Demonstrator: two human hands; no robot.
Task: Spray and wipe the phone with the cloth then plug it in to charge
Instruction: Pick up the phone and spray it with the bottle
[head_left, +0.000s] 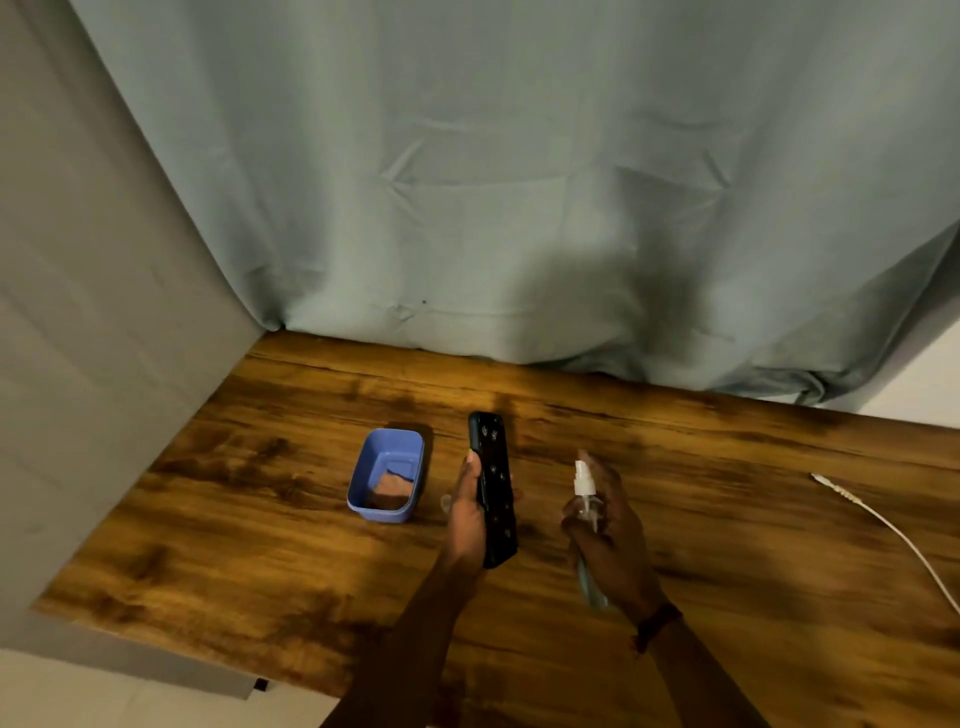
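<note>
My left hand (466, 519) grips a black phone (494, 483) by its left edge, holding it tilted above the wooden table (260, 519). The phone's dark face has small light spots on it. To its right, my right hand (613, 540) is wrapped around a small clear spray bottle (587, 506) with a white nozzle pointing toward the phone. A brownish cloth (390, 491) lies folded inside a blue plastic tub (363, 480) left of the phone. A white charging cable (883, 525) lies on the table at the far right, its plug end pointing left.
A grey-blue curtain (519, 182) hangs behind the table's far edge. A grey panel (78, 364) borders the table's left side. A dark band sits on my right wrist (657, 623).
</note>
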